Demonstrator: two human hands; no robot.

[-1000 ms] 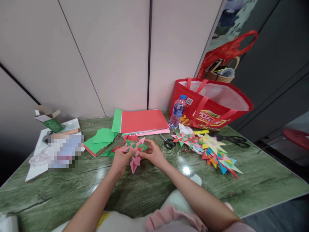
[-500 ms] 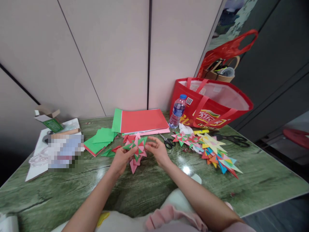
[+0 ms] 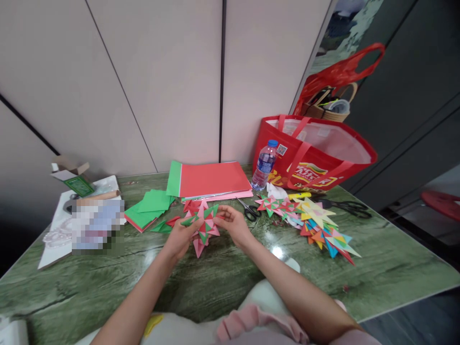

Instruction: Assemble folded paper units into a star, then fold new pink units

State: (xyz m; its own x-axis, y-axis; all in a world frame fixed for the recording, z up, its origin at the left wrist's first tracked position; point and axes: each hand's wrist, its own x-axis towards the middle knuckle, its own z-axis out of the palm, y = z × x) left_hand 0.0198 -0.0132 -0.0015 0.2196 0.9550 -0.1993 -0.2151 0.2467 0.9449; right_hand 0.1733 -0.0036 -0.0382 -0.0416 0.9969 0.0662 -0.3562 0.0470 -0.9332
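Upright between left hand and right hand stands the star.

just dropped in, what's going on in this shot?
A person at the green marbled table holds a pink, green and red folded-paper star between both hands: the left hand grips its left side, the right hand pinches the right edge. A pile of finished multicoloured paper stars lies to the right, with black-handled scissors and a stack of red and green paper sheets behind.
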